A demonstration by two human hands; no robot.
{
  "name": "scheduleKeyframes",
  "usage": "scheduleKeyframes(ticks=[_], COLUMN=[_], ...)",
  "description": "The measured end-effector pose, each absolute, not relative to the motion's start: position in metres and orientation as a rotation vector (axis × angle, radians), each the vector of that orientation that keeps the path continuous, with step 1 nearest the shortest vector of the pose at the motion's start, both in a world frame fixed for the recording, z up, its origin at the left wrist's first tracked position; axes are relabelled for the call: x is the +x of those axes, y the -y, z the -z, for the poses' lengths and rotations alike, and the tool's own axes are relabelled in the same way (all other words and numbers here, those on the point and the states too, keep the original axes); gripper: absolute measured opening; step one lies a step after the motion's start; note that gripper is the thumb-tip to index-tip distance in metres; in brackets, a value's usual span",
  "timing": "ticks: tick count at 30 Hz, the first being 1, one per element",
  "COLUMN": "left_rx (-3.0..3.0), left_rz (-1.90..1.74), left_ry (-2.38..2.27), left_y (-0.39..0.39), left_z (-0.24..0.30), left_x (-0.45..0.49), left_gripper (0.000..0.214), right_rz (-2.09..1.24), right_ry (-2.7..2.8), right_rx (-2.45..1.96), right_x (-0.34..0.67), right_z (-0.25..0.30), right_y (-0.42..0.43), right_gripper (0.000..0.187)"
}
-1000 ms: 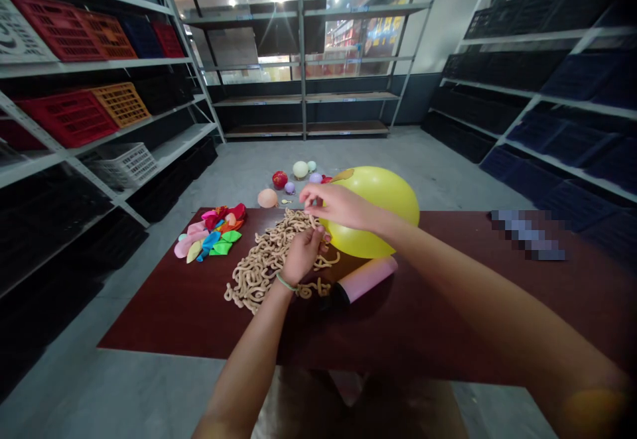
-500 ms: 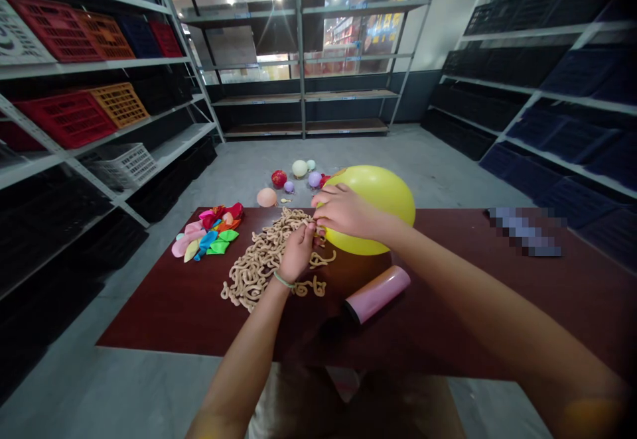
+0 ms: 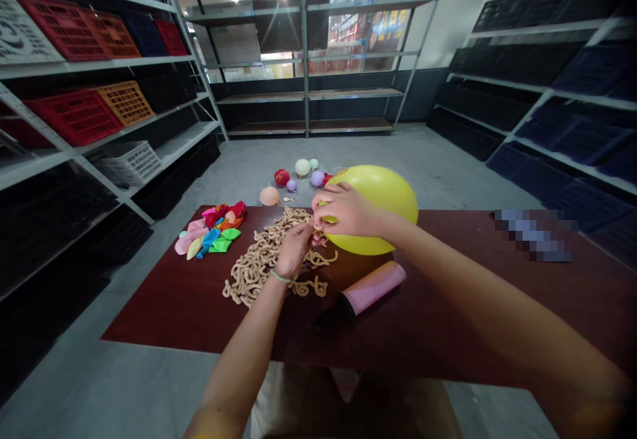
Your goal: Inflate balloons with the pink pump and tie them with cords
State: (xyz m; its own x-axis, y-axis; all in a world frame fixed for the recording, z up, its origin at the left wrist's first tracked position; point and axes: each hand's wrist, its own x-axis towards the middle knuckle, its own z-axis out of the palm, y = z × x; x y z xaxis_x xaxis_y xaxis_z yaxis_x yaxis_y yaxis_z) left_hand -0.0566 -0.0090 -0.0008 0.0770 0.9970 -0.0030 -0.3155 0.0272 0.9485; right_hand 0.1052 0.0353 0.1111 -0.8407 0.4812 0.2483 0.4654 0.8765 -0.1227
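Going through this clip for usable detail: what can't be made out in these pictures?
- Head view: the neck of the yellow balloon is hidden by the right hand and left hand, so whether it is tied cannot be told.
- Head view: the pixelated patch blurs whatever lies there.
- Head view: the small pale item beyond the table is too small to name.

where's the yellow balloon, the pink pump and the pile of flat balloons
yellow balloon (image 3: pixel 401 203), head view, on its upper right side
pink pump (image 3: pixel 373 288), head view, on the middle of its barrel
pile of flat balloons (image 3: pixel 209 235), head view, on the middle of the pile
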Motion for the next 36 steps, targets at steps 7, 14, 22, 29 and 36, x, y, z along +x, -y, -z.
scheduleKeyframes(ticks=[7, 14, 22, 29, 36], left_rx=[0.794, 0.862, 1.122, 1.463, 1.502], left_rz=[-1.206, -1.211, -1.250, -1.501, -1.704], left_ry=[-0.768, -0.756, -0.904, -1.339, -1.513], left_y=[0.009, 0.011, 0.007, 0.007, 0.002], left_z=[-0.002, -0.004, -0.002, 0.006, 0.029], left_x=[-0.063, -0.059, -0.060, -0.060, -0.054], left_gripper=[0.031, 0.034, 0.034, 0.021, 0.017], right_rz=[-0.144, -0.140, -0.062, 0.232, 0.454], right_ry=[2.895, 2.778, 2.793, 2.789, 2.742], right_rx=[-0.634, -0.716, -0.678, -0.701, -0.583], right_x=[0.119, 0.122, 0.112, 0.099, 0.094], right_z=[-0.122, -0.121, -0.109, -0.097, -0.092], right_y=[-0.038, -0.040, -0.041, -0.038, -0.038], right_gripper=[0.011, 0.011, 0.011, 0.017, 0.022])
